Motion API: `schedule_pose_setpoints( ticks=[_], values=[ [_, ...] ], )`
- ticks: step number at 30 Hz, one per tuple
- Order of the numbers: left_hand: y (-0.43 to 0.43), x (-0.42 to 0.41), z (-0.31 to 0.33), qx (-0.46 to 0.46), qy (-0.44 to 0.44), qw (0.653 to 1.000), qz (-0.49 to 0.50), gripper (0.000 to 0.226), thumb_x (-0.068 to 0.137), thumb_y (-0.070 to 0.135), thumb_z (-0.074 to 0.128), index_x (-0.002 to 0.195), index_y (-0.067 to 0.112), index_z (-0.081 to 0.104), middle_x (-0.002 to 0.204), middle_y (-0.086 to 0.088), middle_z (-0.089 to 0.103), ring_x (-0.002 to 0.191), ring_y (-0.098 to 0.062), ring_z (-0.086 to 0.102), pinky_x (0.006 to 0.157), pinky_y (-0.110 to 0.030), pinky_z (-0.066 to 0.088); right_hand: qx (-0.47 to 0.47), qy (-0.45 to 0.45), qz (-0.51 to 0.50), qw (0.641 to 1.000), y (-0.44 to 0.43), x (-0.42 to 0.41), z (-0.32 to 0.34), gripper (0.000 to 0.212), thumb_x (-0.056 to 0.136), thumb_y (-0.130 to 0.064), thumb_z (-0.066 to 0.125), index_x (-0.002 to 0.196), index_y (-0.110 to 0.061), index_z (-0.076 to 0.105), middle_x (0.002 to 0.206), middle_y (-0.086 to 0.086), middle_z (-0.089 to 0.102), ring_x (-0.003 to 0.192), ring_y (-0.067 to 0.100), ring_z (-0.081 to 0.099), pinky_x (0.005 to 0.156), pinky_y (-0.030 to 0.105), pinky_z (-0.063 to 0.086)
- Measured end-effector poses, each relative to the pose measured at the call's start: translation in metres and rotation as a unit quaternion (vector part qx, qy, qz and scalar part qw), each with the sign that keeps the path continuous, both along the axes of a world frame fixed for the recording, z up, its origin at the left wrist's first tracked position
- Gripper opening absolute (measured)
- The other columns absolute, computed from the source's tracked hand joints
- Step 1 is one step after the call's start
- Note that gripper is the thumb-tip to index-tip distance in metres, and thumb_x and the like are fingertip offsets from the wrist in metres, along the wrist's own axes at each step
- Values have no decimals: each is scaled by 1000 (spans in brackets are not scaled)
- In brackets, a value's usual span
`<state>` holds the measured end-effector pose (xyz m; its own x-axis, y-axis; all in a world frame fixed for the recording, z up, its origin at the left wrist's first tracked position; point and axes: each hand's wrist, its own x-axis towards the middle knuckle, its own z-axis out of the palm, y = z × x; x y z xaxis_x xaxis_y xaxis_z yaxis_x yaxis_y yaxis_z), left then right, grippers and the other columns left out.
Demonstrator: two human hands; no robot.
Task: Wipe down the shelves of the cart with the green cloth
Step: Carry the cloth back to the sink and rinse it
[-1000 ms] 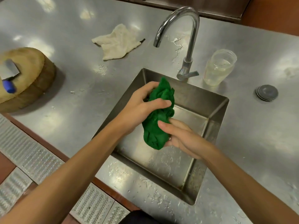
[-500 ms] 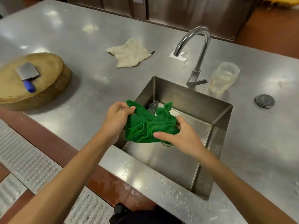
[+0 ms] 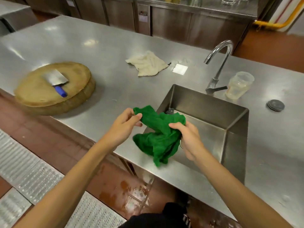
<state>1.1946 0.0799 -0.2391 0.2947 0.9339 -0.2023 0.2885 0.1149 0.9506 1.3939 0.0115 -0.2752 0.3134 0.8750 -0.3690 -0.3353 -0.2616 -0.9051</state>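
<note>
The steel table [image 3: 115,46] takes up most of the view, with a deep sink [image 3: 235,122] sunk into it on the right and a fat wooden chopping block [image 3: 32,92] parked at the left. The green cloth [image 3: 158,142] is held up in the air over the sink's near-left corner, all bunched, with its tail hanging past the table edge. No cart is seen anywhere, so by the look of it no shelf has been wiped yet.

The cloth is gripped in two spots. One corner is pinched by the left hand [image 3: 125,125], fingers [image 3: 137,116] closed together on it. The bunched middle is wrapped by the curled fingers [image 3: 176,125] of the right hand [image 3: 189,137].

What could go wrong: the cloth looks damp, so if it's carried off as is, drips could be left on a floor [image 3: 49,140] that already looks wet, and a slip is invited. The left pinch is also thin, so that corner could be lost and the cloth dropped into the sink by the scrubber [image 3: 170,111].
</note>
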Motion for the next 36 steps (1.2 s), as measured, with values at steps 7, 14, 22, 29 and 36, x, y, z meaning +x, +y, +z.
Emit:
schedule_pose_setpoints(
  ticks=[7, 14, 22, 29, 36],
  values=[
    [7, -61, 12, -124, -171, 975, 74, 13, 104, 16, 46, 91, 12, 48, 106, -20, 71, 90, -38, 73, 88, -48, 59, 72, 8, 1, 997, 9, -47, 28, 22, 89, -2, 58, 109, -9, 64, 100, 9, 74, 95, 24, 71, 78, 35, 58],
    [28, -91, 32, -96, -187, 967, 142, 12, 96, 21, 50, 85, 18, 51, 81, -4, 60, 67, -21, 62, 66, -35, 48, 82, -74, 64, 992, 30, -76, 63, 29, 88, 3, 53, 110, -8, 68, 96, 10, 73, 91, 25, 69, 77, 36, 57],
    [67, -141, 9, -46, -129, 978, 158, 7, 98, 16, 50, 93, 15, 56, 84, -9, 55, 75, -24, 54, 65, -35, 42, 90, 52, 72, 992, 48, -94, 38, 61, 84, 17, 48, 130, -21, 57, 112, 9, 72, 102, 27, 70, 83, 42, 59],
    [135, -151, -46, -70, -24, 990, 122, 6, 102, 14, 52, 102, 18, 57, 83, -7, 67, 64, -16, 66, 55, -30, 53, -27, 89, 23, 995, 100, -120, -38, 68, 83, 19, 49, 141, -16, 47, 116, 17, 70, 106, 36, 68, 92, 54, 53],
    [214, -139, -94, -76, 61, 995, 27, 4, 104, 13, 50, 107, 16, 52, 84, -14, 69, 62, -17, 68, 54, -31, 56, -97, 54, -57, 992, 161, -130, -96, 63, 84, 17, 52, 130, -27, 52, 104, 6, 72, 90, 23, 71, 67, 36, 58]
  ],
)
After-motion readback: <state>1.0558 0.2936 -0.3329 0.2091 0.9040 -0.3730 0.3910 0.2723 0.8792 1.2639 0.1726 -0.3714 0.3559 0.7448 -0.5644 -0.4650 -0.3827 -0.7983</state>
